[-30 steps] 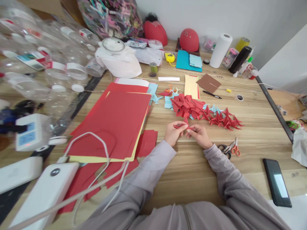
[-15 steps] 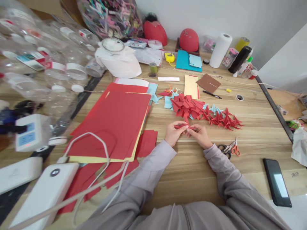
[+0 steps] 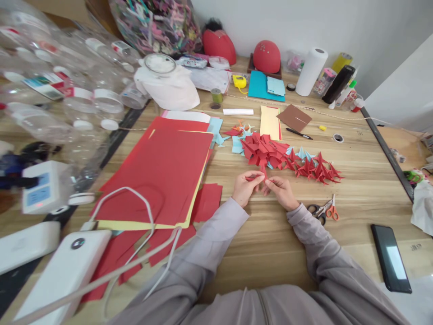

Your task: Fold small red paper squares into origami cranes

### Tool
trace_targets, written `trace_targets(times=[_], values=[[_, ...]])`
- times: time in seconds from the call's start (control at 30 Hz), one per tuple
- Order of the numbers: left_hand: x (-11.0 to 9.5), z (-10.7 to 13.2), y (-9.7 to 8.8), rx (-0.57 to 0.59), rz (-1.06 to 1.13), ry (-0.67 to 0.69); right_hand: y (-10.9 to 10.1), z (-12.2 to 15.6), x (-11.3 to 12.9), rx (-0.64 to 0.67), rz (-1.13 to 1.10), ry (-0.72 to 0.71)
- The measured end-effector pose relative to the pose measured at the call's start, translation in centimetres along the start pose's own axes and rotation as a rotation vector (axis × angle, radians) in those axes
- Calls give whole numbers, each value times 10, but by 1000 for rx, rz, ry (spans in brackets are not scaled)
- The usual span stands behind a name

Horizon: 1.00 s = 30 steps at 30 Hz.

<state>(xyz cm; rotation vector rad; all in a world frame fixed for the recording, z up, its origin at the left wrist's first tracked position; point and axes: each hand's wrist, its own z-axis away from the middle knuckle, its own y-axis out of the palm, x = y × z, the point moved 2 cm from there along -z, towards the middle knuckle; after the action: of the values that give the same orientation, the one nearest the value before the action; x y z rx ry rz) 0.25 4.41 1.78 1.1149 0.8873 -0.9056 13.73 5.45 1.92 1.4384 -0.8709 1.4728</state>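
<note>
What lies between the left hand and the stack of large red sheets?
In the head view, smaller red paper pieces beside the stack, then bare wooden tabletop toward the left hand.

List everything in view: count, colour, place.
Plastic bottles: many, clear, left
Filled bag: one, multicoloured, back left
Rounded objects: two, red, back
Roll: one, white, back right
Small containers: several, mixed, back right
Tape measure: one, yellow, back
Teal sheet: one, teal, back
Square sheet: one, brown, back
Pen: one, black, right
Paper stack: one, mostly red, left
Cut pieces: several, red, beside stack
Folded pieces: many, red and blue, centre
Scissors: two, black and orange, right
Phone: one, black, right
Boxy devices: three, white, left
Held paper: one, red, centre
Left hand: one, grey sleeve, on held paper
Right hand: one, grey sleeve, on held paper
</note>
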Motion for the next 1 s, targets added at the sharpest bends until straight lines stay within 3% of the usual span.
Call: trace_targets(times=[0.23,0.43,0.8,1.0], values=[[0,0,1,2,-57,24,-3,-1,-3,-47,-51,23],[-2,0,0,-18,141,-14,-4,-4,-2,-149,-138,0],[-1,-3,1,-45,232,-9,-11,-5,-5,-262,-33,-139],[0,-3,1,-53,191,-10,-9,-3,-9,-292,136,-192]])
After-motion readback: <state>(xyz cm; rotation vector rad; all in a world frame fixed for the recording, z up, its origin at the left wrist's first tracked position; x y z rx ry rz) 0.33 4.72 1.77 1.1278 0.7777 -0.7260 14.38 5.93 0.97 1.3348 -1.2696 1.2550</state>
